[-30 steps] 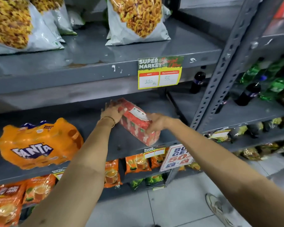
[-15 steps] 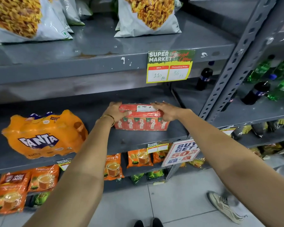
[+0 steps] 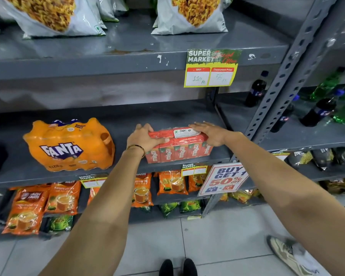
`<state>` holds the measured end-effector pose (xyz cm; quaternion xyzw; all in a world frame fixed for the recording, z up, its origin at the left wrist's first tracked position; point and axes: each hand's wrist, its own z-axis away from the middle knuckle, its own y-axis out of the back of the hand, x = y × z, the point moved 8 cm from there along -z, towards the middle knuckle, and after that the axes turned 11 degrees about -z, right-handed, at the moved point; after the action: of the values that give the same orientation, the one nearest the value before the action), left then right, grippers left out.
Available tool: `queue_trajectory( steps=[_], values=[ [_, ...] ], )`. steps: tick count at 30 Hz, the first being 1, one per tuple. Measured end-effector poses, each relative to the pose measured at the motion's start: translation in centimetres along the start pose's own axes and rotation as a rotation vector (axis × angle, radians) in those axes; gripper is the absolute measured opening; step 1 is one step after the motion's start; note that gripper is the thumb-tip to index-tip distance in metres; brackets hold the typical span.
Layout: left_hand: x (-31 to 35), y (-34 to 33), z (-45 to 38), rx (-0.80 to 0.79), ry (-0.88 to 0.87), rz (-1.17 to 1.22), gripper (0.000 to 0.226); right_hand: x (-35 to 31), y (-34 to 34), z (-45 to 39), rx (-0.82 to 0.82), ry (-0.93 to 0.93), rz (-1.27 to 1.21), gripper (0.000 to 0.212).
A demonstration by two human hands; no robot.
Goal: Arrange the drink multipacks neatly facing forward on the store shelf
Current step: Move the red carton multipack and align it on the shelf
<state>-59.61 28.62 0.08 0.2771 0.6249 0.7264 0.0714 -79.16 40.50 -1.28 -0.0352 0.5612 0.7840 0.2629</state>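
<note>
both hands grip the red shrink-wrapped maaza carton multipack (image 3: 180,148): left hand (image 3: 142,138) covers its left end, right hand (image 3: 209,133) its right top; the label's small print is unreadable.

Supermarket aisle: grey slotted-steel shelving (image 3: 283,72), "Super Market" price tag (image 3: 212,68) with MRP and discounted price, "Buy… 50% off" sign (image 3: 224,179) near right, stocked tea packets (image 3: 62,198) lower left.
</note>
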Motion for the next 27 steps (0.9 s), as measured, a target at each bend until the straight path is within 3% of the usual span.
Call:
queue_trajectory(
  steps=[8,10,12,15,19,23,27],
  values=[
    [-0.1,-0.8,1.4,0.041,0.035,0.108,0.068,0.2,-0.6,1.5,0.032,-0.012,-0.097,0.095],
    [-1.4,-1.2,2.0,0.103,0.136,0.378,0.072,0.1,-0.4,2.7,0.167,-0.033,-0.43,0.097],
    [-2.9,-2.7,3.0,0.117,0.26,0.705,0.069,0.8,-1.0,4.4,0.385,-0.097,-0.969,0.088],
    [-2.8,-6.2,4.8,-0.052,0.389,1.034,0.072,1.6,-4.0,6.2,0.568,-0.273,-1.456,0.07],
    [-1.1,-7.3,5.3,-0.109,0.4,1.264,0.067,2.8,-5.2,5.9,0.598,-0.376,-1.579,0.06],
    [-0.8,-7.1,4.9,-0.119,0.388,1.24,0.064,3.8,-5.5,5.1,0.585,-0.396,-1.593,0.049],
    [0.1,-7.3,4.6,-0.131,0.346,1.207,0.056,5.4,-5.7,5.0,0.607,-0.404,-1.588,0.054]
  ],
)
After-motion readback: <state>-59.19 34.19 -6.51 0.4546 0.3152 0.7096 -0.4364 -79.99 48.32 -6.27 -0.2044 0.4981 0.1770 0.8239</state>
